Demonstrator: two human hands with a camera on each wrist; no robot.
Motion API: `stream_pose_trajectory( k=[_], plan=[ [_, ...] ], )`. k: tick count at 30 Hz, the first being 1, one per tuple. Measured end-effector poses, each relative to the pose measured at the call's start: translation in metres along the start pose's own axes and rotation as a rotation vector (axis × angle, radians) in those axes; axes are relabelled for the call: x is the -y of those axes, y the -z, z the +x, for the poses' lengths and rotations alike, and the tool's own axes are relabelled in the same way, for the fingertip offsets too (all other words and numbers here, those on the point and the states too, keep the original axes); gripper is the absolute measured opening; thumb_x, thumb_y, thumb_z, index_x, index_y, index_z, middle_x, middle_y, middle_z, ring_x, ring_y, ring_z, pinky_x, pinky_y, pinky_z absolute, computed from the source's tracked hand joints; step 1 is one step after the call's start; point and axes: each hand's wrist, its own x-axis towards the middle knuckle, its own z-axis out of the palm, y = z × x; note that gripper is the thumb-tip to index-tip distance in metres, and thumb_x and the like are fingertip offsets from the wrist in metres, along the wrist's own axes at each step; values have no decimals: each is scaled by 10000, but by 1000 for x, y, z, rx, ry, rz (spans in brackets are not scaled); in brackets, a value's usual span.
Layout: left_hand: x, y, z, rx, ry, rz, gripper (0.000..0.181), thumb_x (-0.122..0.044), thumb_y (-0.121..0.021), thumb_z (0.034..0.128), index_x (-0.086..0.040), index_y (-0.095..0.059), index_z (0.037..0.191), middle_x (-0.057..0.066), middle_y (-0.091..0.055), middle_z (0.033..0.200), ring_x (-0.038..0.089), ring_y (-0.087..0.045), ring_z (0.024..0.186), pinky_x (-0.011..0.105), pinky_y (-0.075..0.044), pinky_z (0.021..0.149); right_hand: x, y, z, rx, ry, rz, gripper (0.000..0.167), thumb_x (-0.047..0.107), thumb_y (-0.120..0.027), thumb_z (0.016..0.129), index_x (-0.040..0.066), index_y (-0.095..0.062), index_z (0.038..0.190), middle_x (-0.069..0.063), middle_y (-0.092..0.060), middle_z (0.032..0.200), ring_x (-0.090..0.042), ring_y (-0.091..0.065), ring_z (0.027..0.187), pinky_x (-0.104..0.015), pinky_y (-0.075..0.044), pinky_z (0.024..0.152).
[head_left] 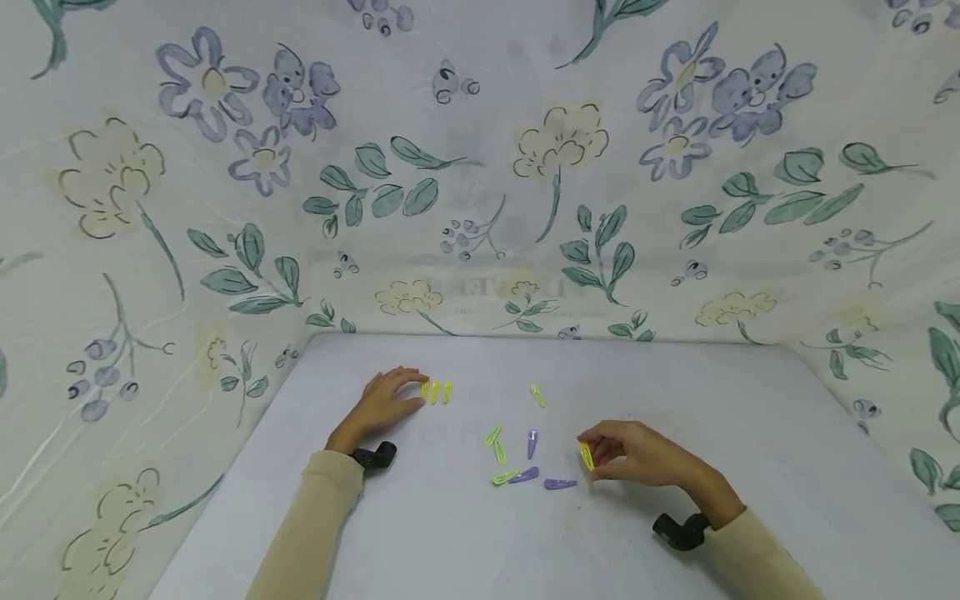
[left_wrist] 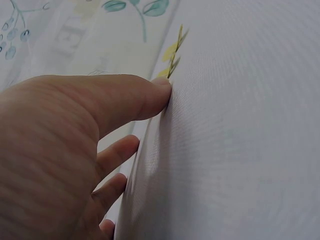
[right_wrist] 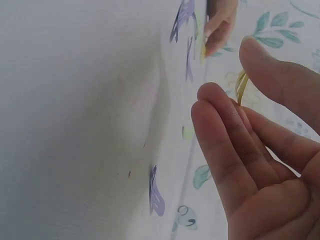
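Three yellow hair clips stand side by side in a short row on the left part of the table. My left hand (head_left: 386, 398) pinches the leftmost yellow hair clip (head_left: 424, 391) by its ends, between thumb and finger. In the left wrist view the thumb (left_wrist: 135, 97) hides that clip, and two yellow clips (left_wrist: 173, 62) show beyond it. Above the table on the right, my right hand (head_left: 637, 452) holds another yellow hair clip (head_left: 586, 456) between thumb and finger. In the right wrist view this clip (right_wrist: 241, 88) appears edge-on, partly behind the fingers.
Between the hands lie three purple hair clips (head_left: 532, 444) and several green hair clips (head_left: 500, 452). One green clip (head_left: 537, 395) lies apart, farther back. The white table (head_left: 465, 542) meets a flower-printed cloth (head_left: 480, 250) at its back edge and sides.
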Motion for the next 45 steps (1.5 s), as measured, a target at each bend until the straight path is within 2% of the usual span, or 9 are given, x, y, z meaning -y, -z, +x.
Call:
stream_pose_trajectory(
  k=[7,15,22,26,33,38,45],
  plan=[
    [-1,2,-2,-1,3,-4,419,-270,-679,942,-172,-610,1343,140,-491,1510,423,-252,1500,618,-23,1228,2,-1,5,-37,63,-22,509,197,-799,849,-58,-608,1247,-42,-682,1032,-128,-687,907,-306,-597,841],
    [4,6,-2,-12,-16,-11,418,-258,-683,937,-167,-614,1338,142,-504,1497,436,-258,1494,624,-31,1223,13,-1,27,-220,52,-206,451,176,-827,818,-18,-643,1182,-35,-664,986,-162,-671,870,-341,-605,793],
    [3,10,-2,-7,-12,-4,418,-266,-676,943,-161,-611,1342,150,-495,1502,440,-248,1497,631,-32,1221,15,-5,53,-320,-1,-215,466,184,-843,800,0,-651,1183,-57,-638,994,-176,-648,908,-384,-588,844],
    [4,9,-2,-10,-12,4,416,-267,-669,945,-157,-610,1342,156,-489,1507,439,-249,1496,633,-32,1220,13,-9,71,-332,-20,-205,468,186,-834,812,-11,-647,1192,-71,-639,1020,-176,-649,918,-380,-584,852],
    [4,4,-5,-10,7,-18,409,-252,-673,941,-156,-615,1334,149,-494,1505,427,-254,1497,616,-28,1228,18,-21,100,-289,23,-173,467,207,-819,833,-27,-639,1194,-100,-636,1028,-196,-670,925,-310,-589,834],
    [2,1,-4,1,-3,-20,404,-262,-671,942,-169,-620,1331,141,-500,1501,424,-252,1500,615,-36,1229,26,-24,120,-291,-5,-164,459,207,-824,829,-20,-648,1187,-88,-625,1002,-172,-647,902,-262,-578,807],
    [1,2,-4,-8,-12,-23,400,-257,-675,937,-158,-625,1321,155,-504,1494,439,-264,1490,622,-42,1226,32,-28,147,-287,-14,-150,457,225,-823,831,-15,-660,1184,-98,-630,1012,-145,-635,880,-258,-561,791]
  ],
)
